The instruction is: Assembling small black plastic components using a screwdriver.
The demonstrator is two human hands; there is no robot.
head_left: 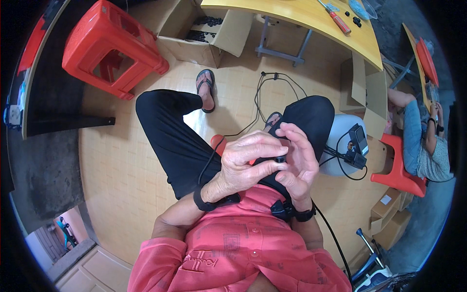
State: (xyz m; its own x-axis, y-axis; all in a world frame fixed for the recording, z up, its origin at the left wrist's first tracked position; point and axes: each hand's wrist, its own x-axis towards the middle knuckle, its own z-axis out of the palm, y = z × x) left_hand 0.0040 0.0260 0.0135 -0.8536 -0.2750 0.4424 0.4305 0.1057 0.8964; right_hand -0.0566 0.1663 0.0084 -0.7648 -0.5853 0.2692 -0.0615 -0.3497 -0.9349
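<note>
Small black part point(279, 159) mostly hidden between fingers point(258, 146).

A red plastic stool point(109, 46) stood far left, beside an open cardboard box point(204, 31) of dark parts. A screwdriver point(335, 18) lay on the yellow table point(296, 14) far right.

The floor point(121, 160) is pale yellow-tan, lit evenly by daylight. Far left stands a red plastic stool point(109, 46), and beside it a dark counter point(53, 92) runs along the left edge. An open cardboard box point(202, 31) sits far centre, under a curved yellow table point(301, 14) on grey metal legs. To the right are more cardboard boxes point(365, 92), a white stool point(340, 129) and a red chair point(399, 170).
</note>
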